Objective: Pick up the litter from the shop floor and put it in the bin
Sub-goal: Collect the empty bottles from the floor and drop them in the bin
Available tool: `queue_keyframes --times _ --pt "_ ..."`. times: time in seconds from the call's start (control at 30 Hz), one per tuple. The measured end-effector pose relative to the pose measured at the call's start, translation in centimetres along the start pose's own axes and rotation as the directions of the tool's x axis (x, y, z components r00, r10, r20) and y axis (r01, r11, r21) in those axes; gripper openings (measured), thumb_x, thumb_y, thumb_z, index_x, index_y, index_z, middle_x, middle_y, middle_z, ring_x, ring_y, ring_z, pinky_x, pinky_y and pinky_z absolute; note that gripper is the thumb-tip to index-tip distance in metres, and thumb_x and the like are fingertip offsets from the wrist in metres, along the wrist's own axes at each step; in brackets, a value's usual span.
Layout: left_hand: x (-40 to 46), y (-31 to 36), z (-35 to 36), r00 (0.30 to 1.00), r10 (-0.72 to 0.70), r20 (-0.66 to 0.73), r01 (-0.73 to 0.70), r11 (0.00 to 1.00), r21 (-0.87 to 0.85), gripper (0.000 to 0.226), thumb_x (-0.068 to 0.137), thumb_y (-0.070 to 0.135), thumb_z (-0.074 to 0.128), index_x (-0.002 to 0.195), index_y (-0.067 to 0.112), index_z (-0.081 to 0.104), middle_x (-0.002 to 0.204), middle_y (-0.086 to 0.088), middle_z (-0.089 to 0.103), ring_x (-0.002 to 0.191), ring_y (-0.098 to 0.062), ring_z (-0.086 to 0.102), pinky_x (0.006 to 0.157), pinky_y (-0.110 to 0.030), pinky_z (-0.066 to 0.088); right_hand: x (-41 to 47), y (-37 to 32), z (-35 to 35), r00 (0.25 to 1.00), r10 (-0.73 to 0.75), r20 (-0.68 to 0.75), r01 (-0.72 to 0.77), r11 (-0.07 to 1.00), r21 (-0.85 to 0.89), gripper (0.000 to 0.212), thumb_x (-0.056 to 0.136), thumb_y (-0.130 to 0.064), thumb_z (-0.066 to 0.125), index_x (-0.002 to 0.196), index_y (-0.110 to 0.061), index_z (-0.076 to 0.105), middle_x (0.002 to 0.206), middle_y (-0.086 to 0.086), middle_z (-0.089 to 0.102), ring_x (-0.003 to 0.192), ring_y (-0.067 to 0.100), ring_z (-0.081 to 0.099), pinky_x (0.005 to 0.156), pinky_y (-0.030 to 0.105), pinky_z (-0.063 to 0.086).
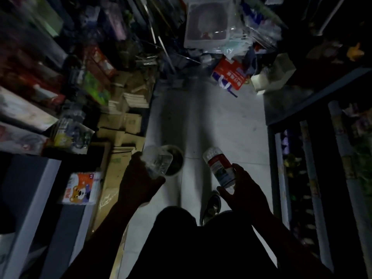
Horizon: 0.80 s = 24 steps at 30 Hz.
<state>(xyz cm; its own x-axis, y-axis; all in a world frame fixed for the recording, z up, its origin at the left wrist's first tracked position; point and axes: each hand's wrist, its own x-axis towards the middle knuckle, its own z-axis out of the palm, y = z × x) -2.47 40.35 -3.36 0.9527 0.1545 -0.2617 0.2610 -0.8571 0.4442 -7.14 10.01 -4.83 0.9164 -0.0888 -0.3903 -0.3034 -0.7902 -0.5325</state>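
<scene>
Two bottles, clear bottle (158, 162) in left fingers (138, 178), labelled bottle (220, 168) right (241, 190)

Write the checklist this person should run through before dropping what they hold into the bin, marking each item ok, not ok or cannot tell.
1. Left hand grips the crumpled clear plastic bottle: ok.
2. Right hand holds the red-labelled bottle with a white cap: ok.
3. Clear bottle is above the round dark bin: ok.
4. Red-labelled bottle is above the bin: not ok, it is over the pale tiled floor.
5. Bin has room: cannot tell, too dark.
</scene>
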Motion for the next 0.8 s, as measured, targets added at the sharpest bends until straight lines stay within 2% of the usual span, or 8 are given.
queue_keyframes --times 0.1,0.27,0.4,0.47,0.57,0.67,0.73,0.8 --pt "1.3 -0.9 -0.7 0.985 -0.169 -0.033 0.164 0.98 -0.113 0.093 0.066 0.034 0.087 0.137 0.011 0.032 0.114 0.001 0.046 0.1 -0.016 0.049 0.077 -0.031 0.038 4.1 -2.0 -0.3 0.991 -0.095 0.098 0.102 0.992 -0.077 0.092 0.083 -0.06 0.067 0.155 -0.022 0.024 0.138 0.001 0.05 0.114 0.022 0.058 0.091 0.039 0.053" --pt "3.7 -3.8 -1.7 0.948 -0.316 -0.034 0.298 0.922 -0.248 0.094 0.072 0.026 0.086 0.144 0.005 0.029 0.127 -0.013 0.047 0.109 -0.027 0.051 0.082 -0.033 0.037 10.0 -6.8 1.1 0.962 -0.15 0.229 0.181 0.976 -0.121 0.093 0.082 -0.059 0.069 0.155 -0.022 0.025 0.137 -0.001 0.05 0.116 0.018 0.058 0.092 0.034 0.052" --pt "7.2 -7.4 -1.9 0.933 -0.36 0.016 0.351 0.897 -0.267 0.088 0.077 0.04 0.081 0.145 0.013 0.032 0.122 -0.011 0.053 0.094 -0.023 0.06 0.068 -0.023 0.04 14.4 -10.9 3.6 0.943 -0.146 0.299 0.203 0.965 -0.167 0.091 0.082 -0.055 0.072 0.153 -0.02 0.027 0.137 0.002 0.05 0.116 0.021 0.058 0.092 0.034 0.05" --pt "9.2 -8.9 -1.7 0.919 -0.39 0.067 0.392 0.875 -0.284 0.085 0.081 0.043 0.078 0.147 0.015 0.033 0.12 -0.01 0.057 0.097 -0.024 0.06 0.073 -0.026 0.041 16.0 -12.5 5.0 0.943 -0.106 0.317 0.171 0.968 -0.183 0.09 0.082 -0.053 0.073 0.152 -0.02 0.027 0.137 0.002 0.051 0.117 0.022 0.057 0.094 0.036 0.05" --pt "12.3 -11.2 -0.6 0.899 -0.415 0.139 0.437 0.855 -0.28 0.085 0.086 0.051 0.071 0.152 0.015 0.031 0.13 -0.014 0.058 0.114 -0.03 0.058 0.087 -0.036 0.045 18.7 -14.2 7.5 0.936 -0.033 0.35 0.112 0.972 -0.207 0.091 0.08 -0.053 0.075 0.151 -0.021 0.029 0.139 0.0 0.051 0.121 0.021 0.055 0.099 0.035 0.048" --pt "15.5 -13.6 1.7 0.855 -0.456 0.246 0.514 0.808 -0.289 0.089 0.086 0.063 0.065 0.154 0.018 0.03 0.14 -0.014 0.055 0.122 -0.034 0.056 0.1 -0.047 0.047 21.2 -15.2 10.2 0.918 0.099 0.383 -0.008 0.973 -0.231 0.085 0.079 -0.045 0.078 0.148 -0.029 0.031 0.132 -0.004 0.053 0.114 0.018 0.056 0.09 0.029 0.044" --pt "17.5 -14.9 3.6 0.805 -0.478 0.35 0.577 0.768 -0.277 0.094 0.084 0.07 0.061 0.156 0.022 0.026 0.144 -0.015 0.052 0.125 -0.036 0.055 0.103 -0.052 0.046 22.6 -15.5 12.4 0.91 0.18 0.374 -0.09 0.965 -0.245 0.083 0.076 -0.039 0.081 0.144 -0.033 0.033 0.121 -0.007 0.057 0.103 0.017 0.058 0.082 0.026 0.042" --pt "19.5 -16.2 6.2 0.734 -0.513 0.446 0.652 0.716 -0.249 0.094 0.086 0.07 0.059 0.158 0.023 0.021 0.149 -0.016 0.048 0.129 -0.037 0.052 0.105 -0.051 0.044 24.4 -15.1 14.9 0.908 0.205 0.365 -0.103 0.954 -0.28 0.089 0.069 -0.047 0.083 0.142 -0.034 0.031 0.119 -0.008 0.06 0.102 0.018 0.063 0.081 0.03 0.048"
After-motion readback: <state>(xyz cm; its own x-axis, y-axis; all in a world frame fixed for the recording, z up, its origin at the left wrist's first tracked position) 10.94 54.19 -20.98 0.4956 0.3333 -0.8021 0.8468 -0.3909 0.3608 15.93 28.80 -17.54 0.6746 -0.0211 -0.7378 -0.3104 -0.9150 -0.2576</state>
